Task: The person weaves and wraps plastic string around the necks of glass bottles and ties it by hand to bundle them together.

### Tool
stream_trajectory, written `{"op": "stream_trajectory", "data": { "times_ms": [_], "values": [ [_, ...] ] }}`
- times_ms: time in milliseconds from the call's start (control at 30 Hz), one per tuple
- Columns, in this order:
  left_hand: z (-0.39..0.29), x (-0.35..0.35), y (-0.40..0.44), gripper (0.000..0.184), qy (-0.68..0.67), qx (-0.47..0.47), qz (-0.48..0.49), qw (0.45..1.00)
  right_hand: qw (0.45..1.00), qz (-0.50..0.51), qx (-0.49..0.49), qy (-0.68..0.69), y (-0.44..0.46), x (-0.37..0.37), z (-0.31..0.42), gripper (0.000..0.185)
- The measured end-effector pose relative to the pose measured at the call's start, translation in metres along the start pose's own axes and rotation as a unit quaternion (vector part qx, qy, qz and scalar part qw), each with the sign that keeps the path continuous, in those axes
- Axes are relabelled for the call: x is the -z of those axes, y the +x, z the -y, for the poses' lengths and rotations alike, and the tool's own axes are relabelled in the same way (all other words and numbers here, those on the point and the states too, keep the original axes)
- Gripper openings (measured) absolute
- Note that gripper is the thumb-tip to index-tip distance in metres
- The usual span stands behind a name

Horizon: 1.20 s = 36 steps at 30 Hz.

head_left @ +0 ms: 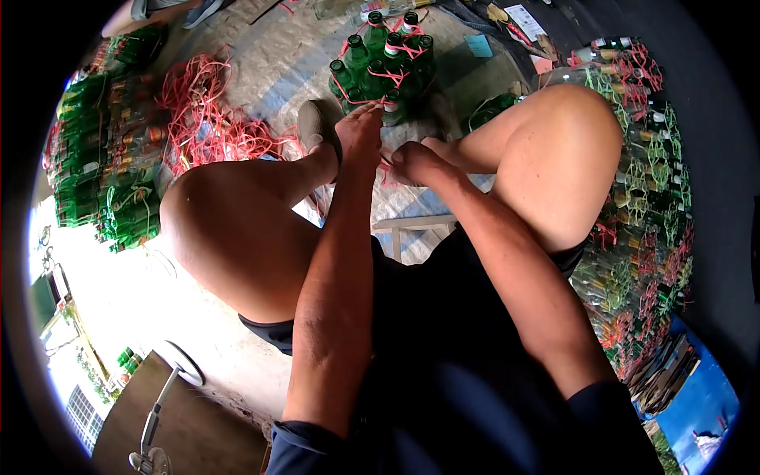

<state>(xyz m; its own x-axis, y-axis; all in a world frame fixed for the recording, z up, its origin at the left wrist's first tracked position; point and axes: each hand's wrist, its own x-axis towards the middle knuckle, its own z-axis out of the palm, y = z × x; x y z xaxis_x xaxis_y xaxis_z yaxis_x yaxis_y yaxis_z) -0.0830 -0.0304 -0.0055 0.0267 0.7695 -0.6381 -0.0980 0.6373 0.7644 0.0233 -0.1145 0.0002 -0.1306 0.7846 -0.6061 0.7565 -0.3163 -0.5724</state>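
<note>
A bundle of green glass bottles (370,67) stands upright on the floor between my feet, with pink string (401,76) looped around the bottle necks. My left hand (360,129) is at the near side of the bundle, its fingers pressed together beside the string at the nearest bottles. Lower and to the right, my right hand (417,163) is closed in a fist around a strand of the pink string. What lies between the left fingers is too small to make out.
A tangled heap of pink string (207,111) lies left of my feet. Stacked green bottles (99,158) stand at the far left, and tied clear bottles (633,198) line the right side. A small wooden stool (412,224) is between my legs. Blue paper (478,46) lies beyond the bundle.
</note>
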Motion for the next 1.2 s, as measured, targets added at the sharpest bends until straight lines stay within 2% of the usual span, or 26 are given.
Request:
{"op": "stream_trajectory", "data": {
  "times_ms": [33,133,167,267,400,433,567,700,800,1200],
  "values": [
    [0.002,0.001,0.004,0.022,-0.006,0.003,0.006,1.0,0.997,0.047,-0.063,-0.02,-0.001,0.002,0.001,0.03],
    [0.003,0.004,0.005,0.023,-0.004,-0.016,0.014,1.0,0.991,0.072,-0.028,-0.111,-0.054,0.031,0.023,0.024],
    [0.003,0.004,0.006,0.022,0.0,-0.017,0.015,1.0,0.992,0.054,-0.051,-0.105,-0.07,0.035,0.032,0.024],
    [0.0,0.007,0.006,0.02,0.008,-0.001,0.027,1.0,0.991,0.074,-0.04,-0.102,-0.089,0.039,0.033,0.025],
    [0.0,0.008,0.008,0.019,0.007,-0.006,0.027,1.0,0.995,-0.053,-0.016,-0.078,-0.117,0.032,0.029,0.024],
    [0.001,0.008,0.009,0.02,0.001,-0.011,0.029,1.0,0.995,-0.041,-0.003,-0.088,-0.118,0.036,0.029,0.022],
    [0.003,0.01,0.006,0.021,-0.013,-0.029,0.038,0.999,0.989,-0.133,0.044,0.053,-0.135,0.044,0.03,0.019],
    [0.005,0.011,0.01,0.023,0.001,-0.04,0.042,0.998,0.984,-0.148,0.043,0.083,-0.157,0.051,0.031,0.015],
    [0.007,0.011,0.008,0.024,0.018,-0.033,0.029,0.999,0.973,-0.2,0.089,0.072,-0.16,0.047,0.023,0.013],
    [0.007,0.01,0.009,0.021,-0.022,-0.044,0.046,0.998,0.965,-0.229,0.1,0.081,-0.197,0.061,0.044,0.004]
  ]
}}
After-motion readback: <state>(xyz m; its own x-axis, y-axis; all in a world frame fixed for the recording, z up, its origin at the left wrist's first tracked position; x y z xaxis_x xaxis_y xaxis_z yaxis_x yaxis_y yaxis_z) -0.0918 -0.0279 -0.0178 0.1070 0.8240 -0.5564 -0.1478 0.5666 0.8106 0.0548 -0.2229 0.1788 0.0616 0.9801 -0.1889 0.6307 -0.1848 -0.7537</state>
